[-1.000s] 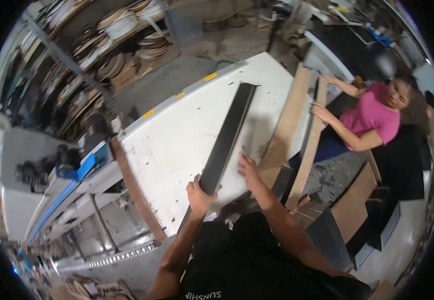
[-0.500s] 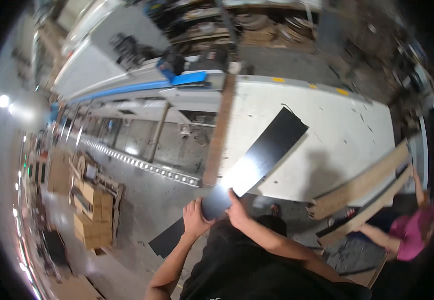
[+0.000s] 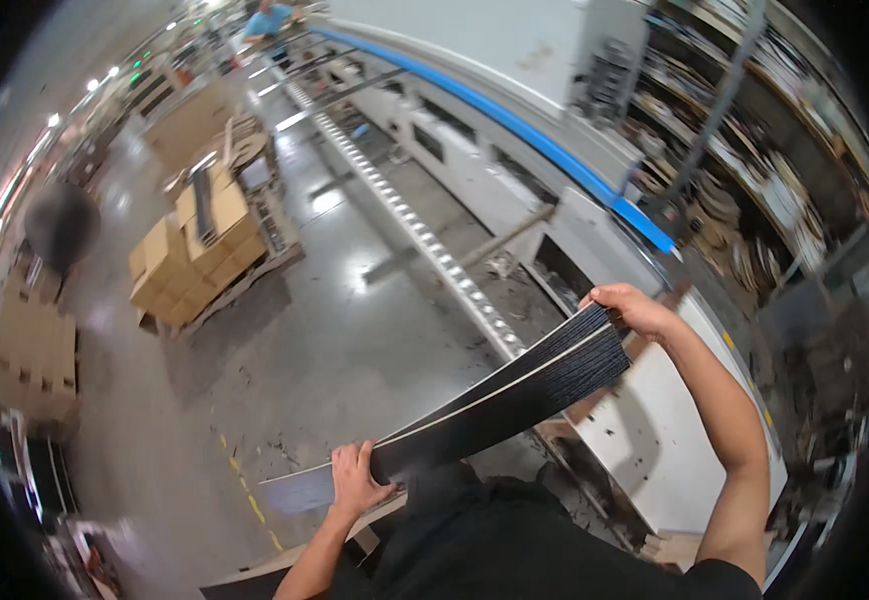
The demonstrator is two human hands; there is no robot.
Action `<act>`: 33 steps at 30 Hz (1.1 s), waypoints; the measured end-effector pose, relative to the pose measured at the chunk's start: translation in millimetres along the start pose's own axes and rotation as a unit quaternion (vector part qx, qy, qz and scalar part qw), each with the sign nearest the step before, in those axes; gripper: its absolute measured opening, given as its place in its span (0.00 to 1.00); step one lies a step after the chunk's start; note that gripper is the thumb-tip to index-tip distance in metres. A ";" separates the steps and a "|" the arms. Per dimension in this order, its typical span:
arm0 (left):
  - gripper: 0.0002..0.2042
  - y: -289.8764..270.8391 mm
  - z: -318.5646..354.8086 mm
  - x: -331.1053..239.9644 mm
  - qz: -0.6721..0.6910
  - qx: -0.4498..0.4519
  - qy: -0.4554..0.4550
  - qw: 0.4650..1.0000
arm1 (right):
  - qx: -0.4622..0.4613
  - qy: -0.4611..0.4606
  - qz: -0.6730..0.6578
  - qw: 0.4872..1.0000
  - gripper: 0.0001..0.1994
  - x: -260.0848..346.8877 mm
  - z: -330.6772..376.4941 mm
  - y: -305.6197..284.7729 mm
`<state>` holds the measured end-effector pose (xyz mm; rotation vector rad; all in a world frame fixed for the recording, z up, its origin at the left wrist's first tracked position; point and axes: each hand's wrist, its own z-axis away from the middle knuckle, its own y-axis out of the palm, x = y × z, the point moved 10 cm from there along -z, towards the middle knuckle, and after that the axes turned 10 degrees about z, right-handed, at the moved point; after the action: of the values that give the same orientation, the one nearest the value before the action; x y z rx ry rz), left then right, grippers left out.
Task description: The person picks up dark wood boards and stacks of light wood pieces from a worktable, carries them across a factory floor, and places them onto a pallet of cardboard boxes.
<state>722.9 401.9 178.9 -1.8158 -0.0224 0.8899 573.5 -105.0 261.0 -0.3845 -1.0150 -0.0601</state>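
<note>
Both hands hold a stack of long dark planks (image 3: 499, 395), which runs in the air from the lower left of centre up to the right of centre. The left hand (image 3: 354, 480) is closed on the near end of the planks, fingers over the top face. The right hand (image 3: 629, 305) is clamped on the far end, fingers curled over the edge. The planks lie nearly flat, a little fanned at the far end, so thin pale edges show between the dark faces.

Under the far end stands a white bench (image 3: 654, 440), at the right of the frame. Behind it a long machine with a blue stripe (image 3: 554, 160) goes up toward the top centre, with a roller conveyor (image 3: 424, 250) beside it. On the grey floor (image 3: 334, 350), in the upper left, is a pallet of cardboard boxes (image 3: 199, 255). Shelves (image 3: 754, 150) full of material fill the upper right. A person in a blue shirt (image 3: 269, 20) stands far away at the top.
</note>
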 end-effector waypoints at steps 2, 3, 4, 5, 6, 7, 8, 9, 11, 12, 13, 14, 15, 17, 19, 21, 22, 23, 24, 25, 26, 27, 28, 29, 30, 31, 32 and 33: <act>0.47 -30.4 13.3 27.2 -0.004 -0.037 -0.028 0.999 | -0.020 -0.051 0.044 0.998 0.18 42.3 -40.2 37.5; 0.46 -44.1 20.1 38.0 -0.004 -0.064 -0.038 0.997 | -0.027 -0.060 0.027 0.997 0.18 60.4 -58.5 49.0; 0.46 -54.0 27.0 49.2 -0.006 -0.072 -0.049 0.996 | -0.035 -0.067 0.008 0.997 0.18 79.2 -75.0 60.7; 0.46 -66.4 35.5 62.7 -0.007 -0.096 -0.077 0.992 | -0.065 -0.058 -0.061 0.994 0.17 95.3 -92.2 68.9; 0.45 -74.5 44.5 72.8 -0.008 -0.120 -0.106 0.987 | -0.094 -0.047 -0.131 0.986 0.17 111.1 -108.7 75.7; 0.43 -79.0 49.7 79.7 -0.014 -0.151 -0.107 0.983 | -0.089 -0.049 -0.144 0.984 0.16 124.7 -130.6 85.8; 0.43 -79.1 54.9 85.6 -0.016 -0.157 -0.118 0.980 | -0.084 -0.051 -0.157 0.983 0.16 135.7 -156.0 94.5; 0.45 -78.5 56.0 91.8 -0.005 -0.156 -0.139 0.978 | -0.063 -0.078 -0.212 0.972 0.17 151.8 -181.0 104.2; 0.46 -78.8 66.8 109.1 0.024 -0.145 -0.191 0.971 | -0.055 -0.074 -0.225 0.970 0.15 194.5 -225.7 127.2; 0.46 -86.0 67.4 112.9 0.019 -0.148 -0.200 0.968 | -0.034 -0.072 -0.228 0.970 0.15 208.2 -254.0 136.0; 0.43 -94.2 72.3 117.2 0.037 -0.169 -0.220 0.960 | -0.048 -0.073 -0.218 0.972 0.13 232.9 -268.5 158.8; 0.40 -102.0 76.3 122.9 0.054 -0.190 -0.239 0.951 | -0.063 -0.073 -0.209 0.973 0.11 257.5 -283.5 180.9; 0.40 -111.4 75.8 127.3 0.061 -0.219 -0.245 0.942 | -0.147 -0.178 -0.253 0.940 0.07 286.4 -309.2 162.6; 0.40 -118.8 95.9 157.5 0.061 -0.217 -0.288 0.931 | -0.141 -0.318 -0.364 0.864 0.09 342.4 -376.9 -2.1; 0.38 -118.0 145.9 213.9 0.073 -0.194 -0.373 0.905 | -0.315 -0.385 -0.346 0.796 0.11 403.4 -364.9 -57.8; 0.41 -134.4 160.9 242.2 0.031 -0.237 -0.400 0.885 | -0.293 -0.314 -0.297 0.853 0.11 442.6 -388.7 27.4; 0.42 -149.1 157.4 255.2 0.007 -0.239 -0.414 0.879 | -0.286 -0.239 -0.240 0.896 0.12 440.7 -400.3 56.4; 0.42 -156.9 143.7 271.7 0.001 -0.232 -0.411 0.882 | -0.229 -0.335 -0.060 0.912 0.13 459.0 -424.0 93.0; 0.42 -164.6 127.7 287.5 -0.020 -0.242 -0.408 0.880 | -0.123 -0.353 -0.002 0.928 0.13 461.0 -442.1 165.2; 0.43 -175.4 110.7 309.6 -0.040 -0.251 -0.402 0.880 | -0.087 -0.335 0.122 0.930 0.11 469.7 -445.7 239.2; 0.43 -185.7 93.0 333.2 -0.049 -0.250 -0.397 0.882 | 0.003 -0.380 0.120 0.917 0.16 475.8 -455.8 304.6; 0.43 -192.6 80.8 350.1 -0.031 -0.254 -0.391 0.884 | 0.107 -0.355 0.148 0.917 0.26 476.9 -473.3 362.4; 0.43 -201.7 74.4 362.7 -0.011 -0.255 -0.388 0.885 | 0.114 -0.357 0.219 0.901 0.32 494.2 -466.8 408.2; 0.43 -212.0 67.7 378.0 -0.006 -0.242 -0.407 0.881 | 0.171 -0.371 0.274 0.870 0.32 505.4 -476.1 444.8; 0.43 -225.6 66.5 393.4 -0.011 -0.238 -0.412 0.880 | 0.228 -0.387 0.327 0.831 0.33 511.6 -488.4 479.7; 0.43 -237.3 63.2 406.1 -0.019 -0.237 -0.409 0.881 | 0.233 -0.387 0.325 0.831 0.33 517.0 -510.1 494.6; 0.43 -249.4 61.2 419.0 -0.027 -0.236 -0.407 0.882 | 0.252 -0.422 0.319 0.811 0.30 522.6 -526.1 514.8; 0.43 -265.2 57.6 431.0 -0.029 -0.242 -0.416 0.876 | 0.273 -0.460 0.313 0.785 0.27 531.1 -542.0 535.7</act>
<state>1101.9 740.5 145.6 -1.7086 -0.9119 1.6706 1419.3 277.1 299.5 -0.1788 -1.7431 1.1109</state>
